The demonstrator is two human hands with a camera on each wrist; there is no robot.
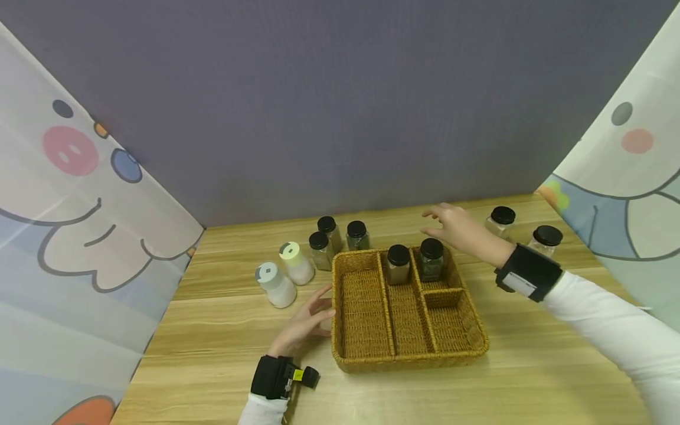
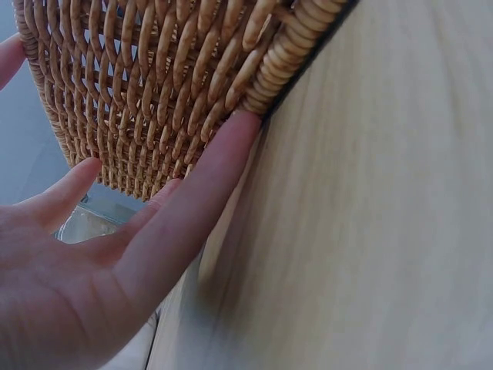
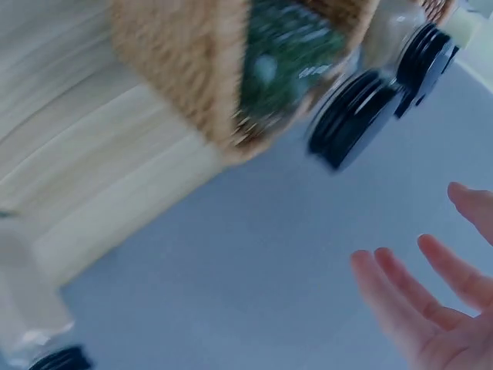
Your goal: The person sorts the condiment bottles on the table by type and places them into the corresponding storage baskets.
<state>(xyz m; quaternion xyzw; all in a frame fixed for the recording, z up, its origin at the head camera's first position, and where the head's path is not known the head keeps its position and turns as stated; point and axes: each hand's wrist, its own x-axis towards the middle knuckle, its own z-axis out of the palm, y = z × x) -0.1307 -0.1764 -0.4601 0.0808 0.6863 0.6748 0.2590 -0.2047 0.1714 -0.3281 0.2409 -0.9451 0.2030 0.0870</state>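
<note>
A woven basket (image 1: pixel 363 316) with several compartments stands on the wooden table. My left hand (image 1: pixel 305 321) touches its left wall with spread fingers; in the left wrist view a fingertip (image 2: pixel 243 127) meets the bottom edge of the weave. Two black-lidded glass jars stand at the back of the basket: a jar of brownish contents (image 1: pixel 397 267) in the middle compartment and a jar of green herbs (image 1: pixel 431 265) in the back right one. Just behind the herb jar my right hand (image 1: pixel 454 227) hovers, fingers loosely bent and holding nothing.
Left of the basket stand a white-lidded jar (image 1: pixel 277 286) and a yellow-lidded jar (image 1: pixel 297 264). Several black-lidded jars (image 1: pixel 321 252) cluster behind the basket's left corner. Two more jars, one nearer (image 1: pixel 546 239) and one farther (image 1: pixel 500 221), stand at right. A grey wall (image 1: pixel 340 118) borders the table's back.
</note>
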